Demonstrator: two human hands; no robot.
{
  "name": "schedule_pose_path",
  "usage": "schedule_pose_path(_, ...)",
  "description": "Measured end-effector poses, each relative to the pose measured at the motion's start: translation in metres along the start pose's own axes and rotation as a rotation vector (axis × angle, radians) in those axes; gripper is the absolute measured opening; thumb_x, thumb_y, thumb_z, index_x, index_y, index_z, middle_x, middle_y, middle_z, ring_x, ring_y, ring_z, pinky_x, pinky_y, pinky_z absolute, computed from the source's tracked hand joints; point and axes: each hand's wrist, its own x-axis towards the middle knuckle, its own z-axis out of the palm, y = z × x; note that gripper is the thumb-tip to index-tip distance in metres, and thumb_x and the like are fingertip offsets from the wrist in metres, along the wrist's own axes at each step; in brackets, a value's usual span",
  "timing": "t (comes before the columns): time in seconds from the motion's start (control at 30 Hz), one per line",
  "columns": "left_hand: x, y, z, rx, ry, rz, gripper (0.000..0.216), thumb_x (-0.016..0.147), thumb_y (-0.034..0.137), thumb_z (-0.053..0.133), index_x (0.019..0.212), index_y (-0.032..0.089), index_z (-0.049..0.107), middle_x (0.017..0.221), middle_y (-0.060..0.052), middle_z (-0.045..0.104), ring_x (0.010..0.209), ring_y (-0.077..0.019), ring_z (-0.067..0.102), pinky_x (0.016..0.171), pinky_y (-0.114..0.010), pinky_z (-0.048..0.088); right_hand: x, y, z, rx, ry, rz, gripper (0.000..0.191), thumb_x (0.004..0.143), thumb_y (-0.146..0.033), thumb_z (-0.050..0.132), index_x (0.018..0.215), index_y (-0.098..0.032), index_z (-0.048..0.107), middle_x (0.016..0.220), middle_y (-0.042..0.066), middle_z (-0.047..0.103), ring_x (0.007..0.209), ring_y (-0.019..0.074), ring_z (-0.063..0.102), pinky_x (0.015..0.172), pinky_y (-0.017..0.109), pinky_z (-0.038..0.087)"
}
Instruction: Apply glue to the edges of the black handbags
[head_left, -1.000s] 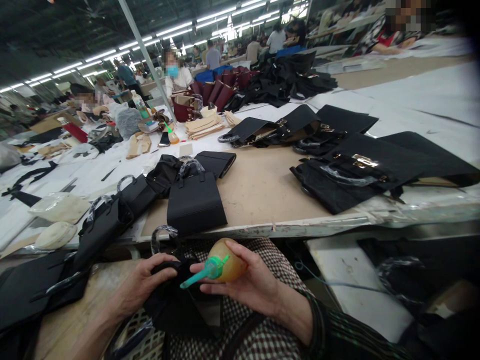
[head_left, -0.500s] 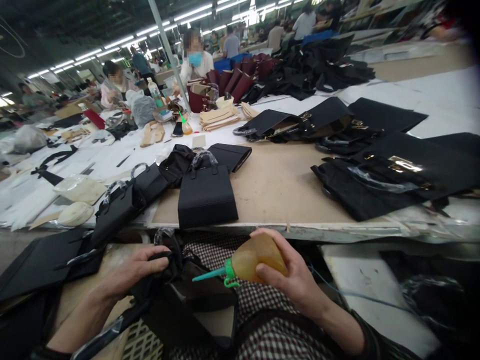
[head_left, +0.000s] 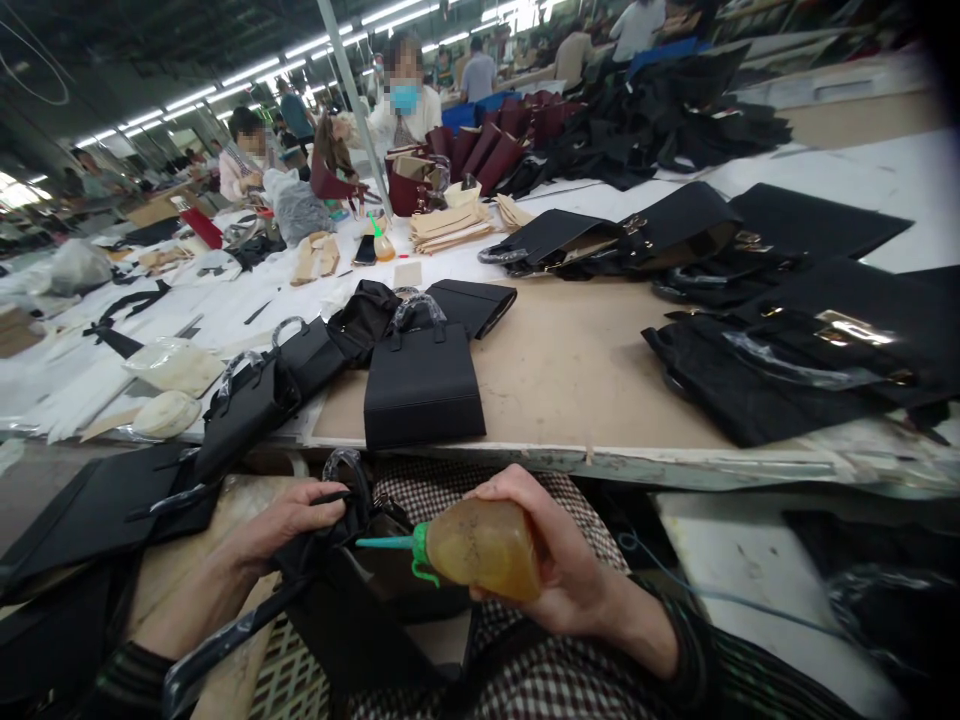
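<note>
My right hand [head_left: 559,555] grips a squeeze bottle [head_left: 480,548] of amber liquid, held sideways over my lap with its green nozzle pointing left. The nozzle tip sits at the open top of a black handbag [head_left: 360,610] resting on my lap. My left hand [head_left: 289,520] pinches the bag's upper edge beside its plastic-wrapped handle, holding the opening apart. The inside of the bag is dark and mostly hidden.
Another black handbag [head_left: 424,385] lies flat on the workbench [head_left: 570,370] just beyond my lap, with more black bags to its left and right. A second bottle [head_left: 382,243] stands farther back. Other people sit at the far tables among burgundy bags.
The bottle has dropped lower and turned level, its nozzle now at the bag's opening. My left hand shifted from lying on the bag to pinching its edge. The camera has panned slightly.
</note>
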Motion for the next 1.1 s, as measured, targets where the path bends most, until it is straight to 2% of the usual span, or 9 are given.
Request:
schedule_pose_path(0.23, 0.003, 0.0, 0.0, 0.004, 0.005, -0.004, 0.039, 0.077, 0.046, 0.09, 0.105, 0.02, 0.081, 0.092, -0.004, 0.079, 0.078, -0.0163, 0.067, 0.073, -0.024, 0.051, 0.001, 0.013, 0.01, 0.013, -0.024, -0.128, 0.082, 0.081, -0.033, 0.086, 0.15, -0.031, 0.041, 0.119, 0.01, 0.064, 0.1, 0.0279, 0.064, 0.084, 0.042, 0.059)
schedule_pose_path(0.4, 0.004, -0.001, 0.001, -0.009, 0.022, -0.028, 0.04, 0.077, 0.048, 0.09, 0.103, 0.019, 0.081, 0.083, -0.002, 0.076, 0.068, -0.0126, 0.065, 0.066, -0.022, 0.05, -0.005, 0.017, 0.01, -0.047, -0.039, -0.165, 0.077, 0.082, -0.023, 0.071, 0.151, -0.026, 0.039, 0.121, 0.013, 0.064, 0.102, 0.0302, 0.064, 0.086, 0.046, 0.059)
schedule_pose_path(0.5, 0.004, 0.001, 0.004, -0.018, 0.039, -0.029, 0.043, 0.075, 0.049, 0.091, 0.105, 0.019, 0.081, 0.084, -0.003, 0.077, 0.069, -0.0135, 0.066, 0.066, -0.022, 0.052, -0.014, 0.013, 0.009, -0.065, -0.026, -0.123, 0.077, 0.08, -0.021, 0.071, 0.15, -0.026, 0.039, 0.119, 0.013, 0.064, 0.099, 0.0306, 0.064, 0.084, 0.047, 0.06)
schedule_pose_path(0.6, 0.004, 0.003, 0.007, -0.02, 0.042, -0.029, 0.043, 0.073, 0.049, 0.092, 0.102, 0.018, 0.081, 0.086, -0.005, 0.079, 0.071, -0.0159, 0.068, 0.069, -0.024, 0.053, -0.023, 0.009, 0.005, -0.05, 0.061, -0.017, 0.076, 0.083, -0.025, 0.079, 0.149, -0.031, 0.04, 0.118, 0.011, 0.062, 0.1, 0.0314, 0.064, 0.084, 0.049, 0.059)
schedule_pose_path(0.73, 0.005, 0.002, 0.008, -0.029, 0.019, -0.033, 0.042, 0.075, 0.048, 0.091, 0.104, 0.018, 0.082, 0.092, -0.008, 0.081, 0.077, -0.019, 0.072, 0.075, -0.027, 0.056, -0.029, 0.008, 0.0, -0.068, 0.132, 0.09, 0.071, 0.083, -0.032, 0.085, 0.143, -0.032, 0.046, 0.113, 0.009, 0.06, 0.098, 0.0299, 0.064, 0.082, 0.045, 0.059)
schedule_pose_path(0.9, 0.008, 0.001, 0.007, -0.033, -0.017, -0.025, 0.042, 0.078, 0.046, 0.089, 0.108, 0.017, 0.082, 0.097, -0.009, 0.082, 0.079, -0.0189, 0.073, 0.077, -0.027, 0.056, -0.025, 0.015, 0.0, -0.065, 0.103, 0.004, 0.075, 0.083, -0.035, 0.086, 0.145, -0.031, 0.045, 0.115, 0.008, 0.062, 0.097, 0.0275, 0.064, 0.082, 0.041, 0.059)
schedule_pose_path(1.1, 0.01, 0.0, 0.005, -0.016, -0.016, -0.017, 0.043, 0.077, 0.049, 0.089, 0.106, 0.017, 0.082, 0.096, -0.009, 0.082, 0.08, -0.0185, 0.073, 0.077, -0.026, 0.055, -0.026, 0.022, 0.001, -0.126, 0.065, -0.046, 0.081, 0.081, -0.031, 0.087, 0.148, -0.032, 0.042, 0.119, 0.01, 0.063, 0.101, 0.029, 0.064, 0.085, 0.044, 0.059)
